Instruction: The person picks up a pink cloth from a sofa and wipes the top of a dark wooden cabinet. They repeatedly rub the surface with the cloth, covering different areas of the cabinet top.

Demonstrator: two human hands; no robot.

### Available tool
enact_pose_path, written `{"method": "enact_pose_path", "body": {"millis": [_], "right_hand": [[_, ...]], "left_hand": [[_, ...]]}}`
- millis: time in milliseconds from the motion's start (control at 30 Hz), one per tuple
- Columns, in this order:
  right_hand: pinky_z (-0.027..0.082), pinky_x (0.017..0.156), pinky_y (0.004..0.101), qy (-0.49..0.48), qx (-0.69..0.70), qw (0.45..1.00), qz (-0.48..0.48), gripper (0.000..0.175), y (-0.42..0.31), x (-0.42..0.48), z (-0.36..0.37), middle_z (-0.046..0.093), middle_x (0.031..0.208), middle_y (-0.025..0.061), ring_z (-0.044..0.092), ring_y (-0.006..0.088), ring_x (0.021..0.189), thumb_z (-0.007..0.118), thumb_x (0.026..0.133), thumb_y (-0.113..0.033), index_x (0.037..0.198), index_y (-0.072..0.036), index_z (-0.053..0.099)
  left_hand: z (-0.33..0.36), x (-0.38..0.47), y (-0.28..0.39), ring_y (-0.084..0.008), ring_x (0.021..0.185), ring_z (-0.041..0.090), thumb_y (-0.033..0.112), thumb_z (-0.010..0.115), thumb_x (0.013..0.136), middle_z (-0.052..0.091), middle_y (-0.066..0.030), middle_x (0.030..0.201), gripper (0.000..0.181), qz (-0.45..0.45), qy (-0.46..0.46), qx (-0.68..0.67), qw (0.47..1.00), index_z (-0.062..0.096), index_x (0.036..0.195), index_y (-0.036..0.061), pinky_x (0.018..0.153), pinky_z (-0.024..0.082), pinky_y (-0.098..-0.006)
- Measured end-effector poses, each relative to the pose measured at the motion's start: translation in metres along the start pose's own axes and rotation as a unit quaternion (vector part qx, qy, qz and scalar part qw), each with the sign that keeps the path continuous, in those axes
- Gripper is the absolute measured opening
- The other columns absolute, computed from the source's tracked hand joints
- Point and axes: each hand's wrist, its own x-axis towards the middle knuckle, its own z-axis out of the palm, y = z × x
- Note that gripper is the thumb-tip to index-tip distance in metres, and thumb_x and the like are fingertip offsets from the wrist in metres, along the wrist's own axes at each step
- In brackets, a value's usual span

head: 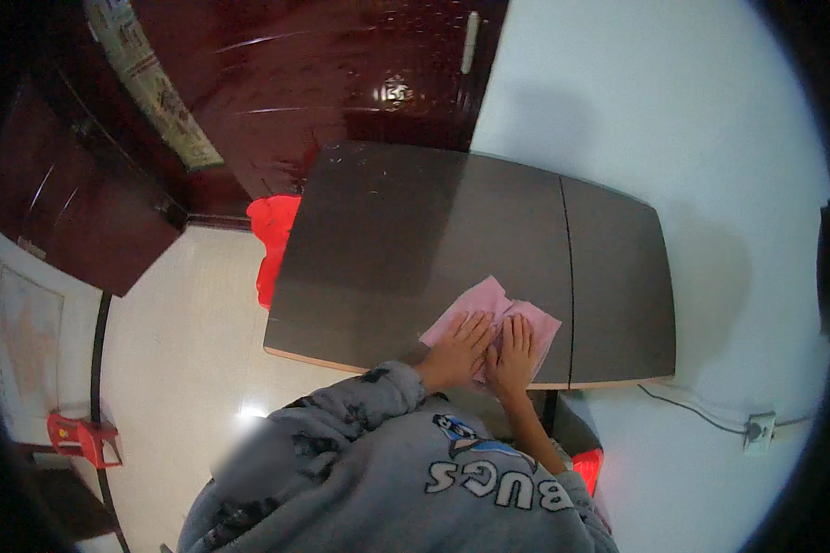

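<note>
A pink cloth (483, 296) lies spread on a dark grey tabletop (387, 242), close to the table's near edge. Both of my hands press on it side by side. My left hand (461, 349) rests palm down on the cloth's left part, fingers extended. Just to its right, my right hand (513, 356) lies flat on the cloth, its fingers pointing away from me. The palms hide the middle of the cloth. A dark seam runs across the tabletop right of the cloth.
A red plastic stool (277, 242) stands against the table's left end. Dark red doors (283, 83) lie beyond it. The white wall (698, 138) borders the table's right side, with a socket and cable (759, 433) low down. Another red stool (86, 439) stands far left.
</note>
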Motion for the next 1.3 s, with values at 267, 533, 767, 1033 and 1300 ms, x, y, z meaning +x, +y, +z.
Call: {"method": "enact_pose_path", "body": {"millis": [267, 533, 767, 1033, 1300], "right_hand": [[0.019, 0.114, 0.0498, -0.032, -0.013, 0.992, -0.123, 0.059, -0.084, 0.043, 0.015, 0.04, 0.147, 0.0183, 0.033, 0.034, 0.137, 0.052, 0.088, -0.032, 0.139, -0.004, 0.045], [0.021, 0.114, 0.0488, -0.056, 0.066, 0.97, -0.227, 0.057, -0.167, 0.086, 0.044, 0.045, 0.142, 0.0178, 0.038, 0.0323, 0.135, 0.058, 0.086, -0.034, 0.134, -0.004, 0.051], [0.022, 0.115, 0.0462, -0.01, 0.097, 0.954, -0.285, 0.059, -0.169, 0.09, 0.054, 0.049, 0.14, 0.0143, 0.038, 0.0289, 0.135, 0.059, 0.085, -0.036, 0.133, -0.003, 0.051], [0.024, 0.114, 0.0448, 0.012, 0.1, 0.962, -0.254, 0.055, -0.111, 0.091, 0.028, 0.05, 0.138, 0.0138, 0.041, 0.0271, 0.132, 0.06, 0.085, -0.033, 0.131, -0.006, 0.054], [0.026, 0.111, 0.0462, 0.014, 0.093, 0.975, -0.199, 0.055, -0.029, 0.081, -0.005, 0.051, 0.137, 0.0135, 0.043, 0.0291, 0.128, 0.062, 0.082, -0.032, 0.129, -0.005, 0.056]], "left_hand": [[-0.068, -0.054, -0.051, -0.0287, 0.142, 0.029, 0.032, 0.05, 0.089, 0.041, -0.0152, 0.147, 0.058, -0.093, -0.025, 0.002, 0.995, 0.045, 0.139, 0.0023, 0.117, 0.014, -0.0478], [-0.091, -0.121, -0.102, -0.0276, 0.14, 0.033, 0.031, 0.053, 0.088, 0.042, -0.0143, 0.146, 0.06, -0.223, 0.019, 0.091, 0.97, 0.044, 0.14, 0.002, 0.116, 0.014, -0.049], [-0.088, -0.13, -0.098, -0.0349, 0.143, 0.024, 0.032, 0.054, 0.089, 0.033, -0.0202, 0.151, 0.065, -0.275, 0.013, 0.129, 0.953, 0.037, 0.143, 0.0002, 0.115, 0.013, -0.0546], [-0.062, -0.081, -0.078, -0.0361, 0.143, 0.024, 0.033, 0.055, 0.088, 0.028, -0.0216, 0.152, 0.068, -0.219, -0.03, 0.156, 0.963, 0.035, 0.144, -0.0013, 0.116, 0.009, -0.0555], [-0.034, -0.01, -0.032, -0.0371, 0.142, 0.026, 0.036, 0.054, 0.089, 0.033, -0.0226, 0.15, 0.066, -0.162, -0.039, 0.112, 0.98, 0.039, 0.142, -0.0013, 0.116, 0.01, -0.0568]]}}
